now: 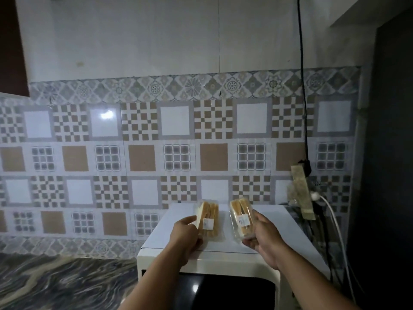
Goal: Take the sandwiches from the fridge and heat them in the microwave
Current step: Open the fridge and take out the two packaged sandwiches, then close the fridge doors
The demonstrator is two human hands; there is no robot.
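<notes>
Two packaged sandwiches in clear plastic wrap, each with a small white label, are above the top of a white microwave (178,222). My left hand (185,237) grips the left sandwich pack (209,218), which rests on or just over the microwave's top. My right hand (263,236) holds the right sandwich pack (241,217) slightly raised and tilted. The microwave's dark glass door (223,291) faces me below my forearms and is closed.
A dark marbled countertop (55,283) spreads to the left of the microwave. Patterned wall tiles stand behind. At the right, a power strip (301,193) hangs on the wall with black and white cables (335,231) trailing down beside a dark tall surface.
</notes>
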